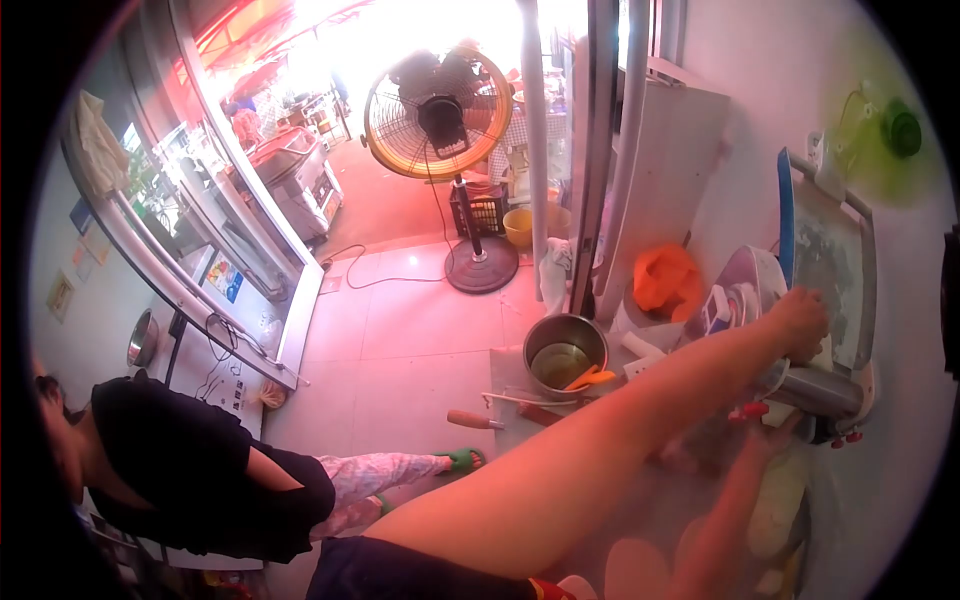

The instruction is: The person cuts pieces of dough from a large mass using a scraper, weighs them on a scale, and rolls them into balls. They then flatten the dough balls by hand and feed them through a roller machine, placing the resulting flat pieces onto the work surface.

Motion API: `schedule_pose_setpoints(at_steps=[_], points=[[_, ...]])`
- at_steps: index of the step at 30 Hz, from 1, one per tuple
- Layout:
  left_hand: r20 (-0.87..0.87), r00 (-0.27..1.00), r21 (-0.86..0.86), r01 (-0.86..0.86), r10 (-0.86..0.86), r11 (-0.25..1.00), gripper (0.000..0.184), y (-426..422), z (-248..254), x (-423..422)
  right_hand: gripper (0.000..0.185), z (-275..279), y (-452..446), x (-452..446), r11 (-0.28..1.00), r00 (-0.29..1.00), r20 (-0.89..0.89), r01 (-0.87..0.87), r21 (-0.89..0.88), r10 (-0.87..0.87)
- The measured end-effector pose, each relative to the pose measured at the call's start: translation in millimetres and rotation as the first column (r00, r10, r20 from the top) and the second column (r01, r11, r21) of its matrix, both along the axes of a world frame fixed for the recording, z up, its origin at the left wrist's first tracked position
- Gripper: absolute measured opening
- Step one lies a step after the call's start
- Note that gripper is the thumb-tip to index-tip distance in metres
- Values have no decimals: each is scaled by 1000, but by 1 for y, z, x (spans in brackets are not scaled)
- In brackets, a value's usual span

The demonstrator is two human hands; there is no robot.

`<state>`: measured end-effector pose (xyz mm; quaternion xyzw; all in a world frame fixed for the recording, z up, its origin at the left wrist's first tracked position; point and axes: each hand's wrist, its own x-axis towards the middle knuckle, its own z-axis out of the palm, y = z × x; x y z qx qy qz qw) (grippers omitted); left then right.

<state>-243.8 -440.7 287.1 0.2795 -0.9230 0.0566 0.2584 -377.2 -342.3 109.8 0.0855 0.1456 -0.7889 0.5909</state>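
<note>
My left hand (pixel 802 322), at the end of an outstretched bare arm, is at the top of a machine with a steel roller (pixel 822 392) and a clear, framed guard (pixel 838 255). Its fingers curl downward beside a pale piece, and what they hold is hidden. Lower down, my right hand (pixel 772 440) is just under the roller, close to a red knob (pixel 748 411); its fingers are blurred. Below that hand hangs or lies a pale, flat piece like dough (pixel 777 510). More pale oval pieces (pixel 637 570) lie at the bottom edge.
A steel pot (pixel 565 355) with liquid and an orange-handled tool stands left of my arm, near a wooden-handled tool (pixel 474 420). Behind are an orange bag (pixel 668 283) and a scale (pixel 728 305). A standing fan (pixel 440 115) is in the doorway. Another person (pixel 200 470) stands at left.
</note>
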Motion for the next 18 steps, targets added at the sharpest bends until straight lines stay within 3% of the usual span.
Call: schedule_pose_setpoints(at_steps=[6,8,10,13,16,18], points=[[104,995,66,-7,0,998,27,1,6,1,58,-31,6,-20,955,963,-104,-263,-136,250],[112,994,72,-14,6,997,26,2,6,1,55,-36,8,-24,949,951,-123,-298,-103,285],[114,994,83,-12,3,996,25,4,9,4,53,-50,4,-30,962,957,-99,-274,2,273],[66,998,78,4,-10,997,25,3,7,4,49,-68,4,-35,983,970,-165,-182,6,180],[42,999,78,16,-19,997,25,2,6,3,44,-53,21,-14,998,931,-362,-41,43,54],[44,999,94,12,-17,995,26,2,6,3,41,-51,30,-9,996,876,-474,-72,48,86]])
